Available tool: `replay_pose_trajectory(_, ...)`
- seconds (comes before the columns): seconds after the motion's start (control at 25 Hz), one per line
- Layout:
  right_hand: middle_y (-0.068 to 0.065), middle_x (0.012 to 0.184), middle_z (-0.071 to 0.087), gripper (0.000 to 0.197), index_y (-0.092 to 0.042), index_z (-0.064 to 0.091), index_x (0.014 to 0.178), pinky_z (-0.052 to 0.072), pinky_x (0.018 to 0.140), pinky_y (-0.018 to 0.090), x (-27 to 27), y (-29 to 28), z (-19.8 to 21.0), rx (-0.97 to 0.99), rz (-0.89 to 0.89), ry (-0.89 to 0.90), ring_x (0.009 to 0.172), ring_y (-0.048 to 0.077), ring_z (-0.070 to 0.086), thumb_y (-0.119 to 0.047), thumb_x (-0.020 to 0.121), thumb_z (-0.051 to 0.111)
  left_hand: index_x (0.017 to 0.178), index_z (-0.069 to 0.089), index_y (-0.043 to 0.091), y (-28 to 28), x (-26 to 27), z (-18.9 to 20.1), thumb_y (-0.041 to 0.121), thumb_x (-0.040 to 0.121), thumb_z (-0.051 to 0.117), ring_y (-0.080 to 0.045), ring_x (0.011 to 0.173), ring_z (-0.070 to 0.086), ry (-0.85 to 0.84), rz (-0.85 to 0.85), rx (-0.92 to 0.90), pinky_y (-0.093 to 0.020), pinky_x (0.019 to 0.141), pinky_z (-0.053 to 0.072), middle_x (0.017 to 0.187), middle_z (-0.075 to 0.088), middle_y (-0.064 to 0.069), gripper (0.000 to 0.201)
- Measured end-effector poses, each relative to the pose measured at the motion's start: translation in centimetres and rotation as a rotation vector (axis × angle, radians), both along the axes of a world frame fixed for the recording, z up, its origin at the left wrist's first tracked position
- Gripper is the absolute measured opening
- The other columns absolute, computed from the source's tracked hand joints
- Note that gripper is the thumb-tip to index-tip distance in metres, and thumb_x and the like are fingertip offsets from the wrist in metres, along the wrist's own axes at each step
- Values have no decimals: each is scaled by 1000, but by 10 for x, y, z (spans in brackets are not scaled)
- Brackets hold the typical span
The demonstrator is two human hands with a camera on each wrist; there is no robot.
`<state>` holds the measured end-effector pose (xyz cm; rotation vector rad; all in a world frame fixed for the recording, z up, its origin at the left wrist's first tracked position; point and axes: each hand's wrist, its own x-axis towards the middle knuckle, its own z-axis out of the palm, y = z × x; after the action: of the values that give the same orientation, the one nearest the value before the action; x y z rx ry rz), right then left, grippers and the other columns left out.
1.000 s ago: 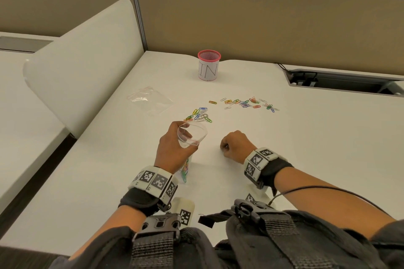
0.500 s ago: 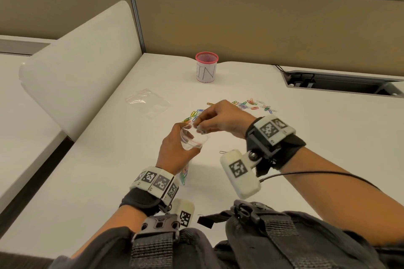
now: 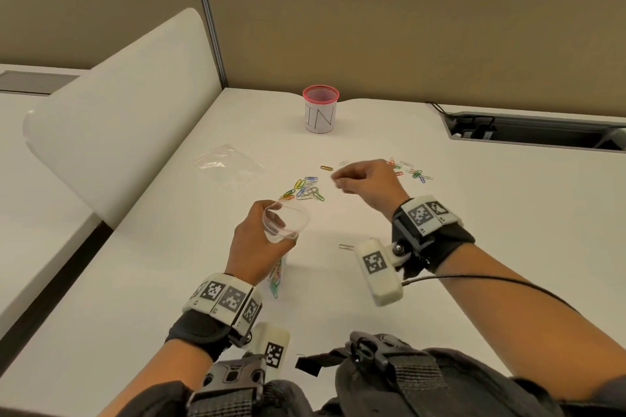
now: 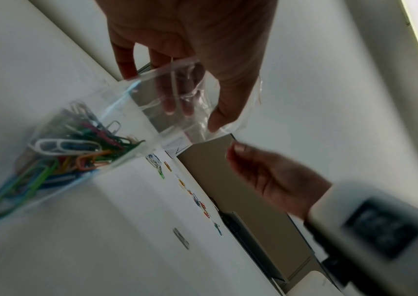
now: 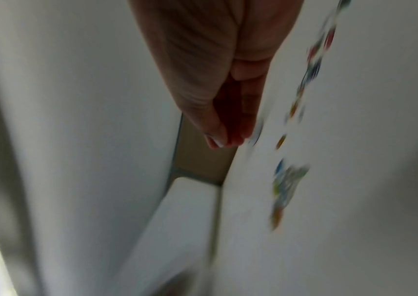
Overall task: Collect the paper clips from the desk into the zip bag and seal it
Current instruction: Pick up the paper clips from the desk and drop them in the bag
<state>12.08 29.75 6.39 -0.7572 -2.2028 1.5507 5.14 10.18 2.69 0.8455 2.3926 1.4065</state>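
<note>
My left hand (image 3: 255, 245) grips a clear zip bag (image 3: 286, 222) and holds its mouth open and upright above the desk. In the left wrist view the zip bag (image 4: 126, 120) has several coloured paper clips (image 4: 63, 154) in its bottom. My right hand (image 3: 359, 179) hovers beyond the bag, fingers curled with thumb against fingertips, and nothing shows between them. A pile of loose clips (image 3: 305, 189) lies just left of that hand, and more clips (image 3: 415, 173) are scattered to its right. Nearer me lies a single silver clip (image 3: 346, 247).
A second, flat zip bag (image 3: 228, 166) lies at the left of the white desk (image 3: 491, 230). A pink mesh cup (image 3: 320, 108) stands at the back. A cable slot (image 3: 531, 132) opens at the back right. A white divider panel (image 3: 128, 112) borders the left.
My right hand rose from the desk to the bag's mouth, then moved away forward over the loose clips. The left hand kept the bag open in place.
</note>
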Motion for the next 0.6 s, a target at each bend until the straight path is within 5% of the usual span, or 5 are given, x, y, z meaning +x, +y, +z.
replay_pose_trajectory(0.2,13,138,53,35,-8,57,125,34,109,32,13,70,-55,316,-232,-524,129,29,46,-19,92,52,105,44,25,-1,-8,0,15,70,72,-8,82,53,3,54,-9,-23,77,35,83,58,11,46)
replay_pose_trajectory(0.4,15,158,8,63,-2,20,146,10,119,35,1,118,-79,383,-181,-703,147,28,9,-31,95,44,111,46,20,6,-14,-2,16,71,72,1,80,52,6,77,-26,-13,68,35,85,58,9,48)
replay_pose_trajectory(0.6,17,158,3,80,-1,6,147,8,121,40,-4,153,-88,304,-233,-710,147,30,3,-35,91,52,109,46,21,9,-21,-3,16,71,72,3,81,52,13,101,-32,-5,67,34,82,56,14,47)
